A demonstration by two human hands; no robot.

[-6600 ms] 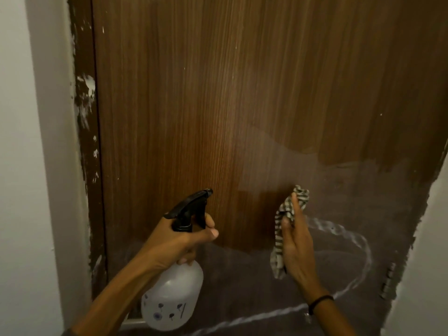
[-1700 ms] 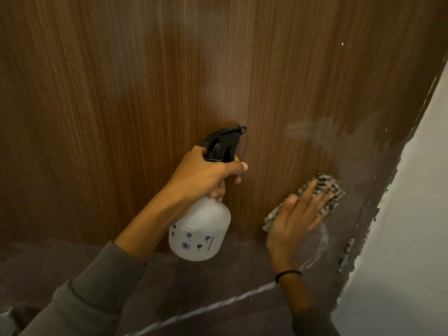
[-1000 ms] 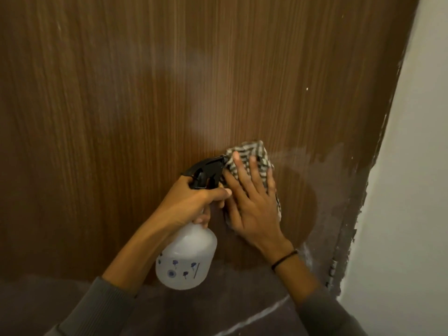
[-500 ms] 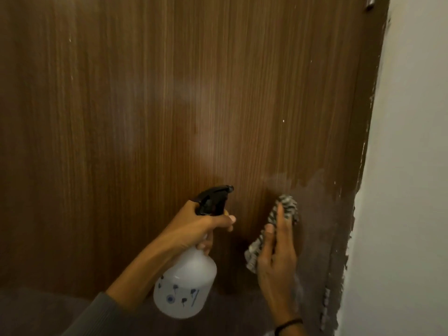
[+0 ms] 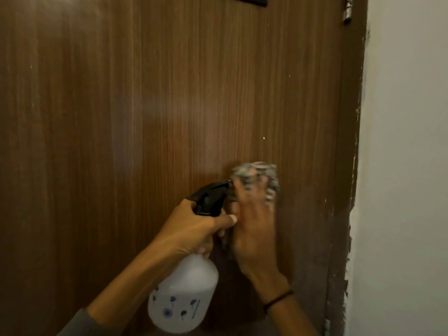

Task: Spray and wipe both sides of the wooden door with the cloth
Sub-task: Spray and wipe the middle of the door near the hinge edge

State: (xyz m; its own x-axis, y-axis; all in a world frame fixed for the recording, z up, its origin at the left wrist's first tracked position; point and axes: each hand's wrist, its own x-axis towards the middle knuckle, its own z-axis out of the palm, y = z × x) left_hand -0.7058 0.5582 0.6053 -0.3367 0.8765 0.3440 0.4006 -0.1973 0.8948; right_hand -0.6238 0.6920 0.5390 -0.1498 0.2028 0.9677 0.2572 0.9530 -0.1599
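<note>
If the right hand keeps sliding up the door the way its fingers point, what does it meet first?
Mostly bare door above the right hand and cloth; the first thing is probably the dark fitting at the top edge, though alignment is unclear.

Dim, warm light with a soft sheen on the door [image 5: 169, 105]; the right hand [image 5: 254, 221] is motion-blurred.
</note>
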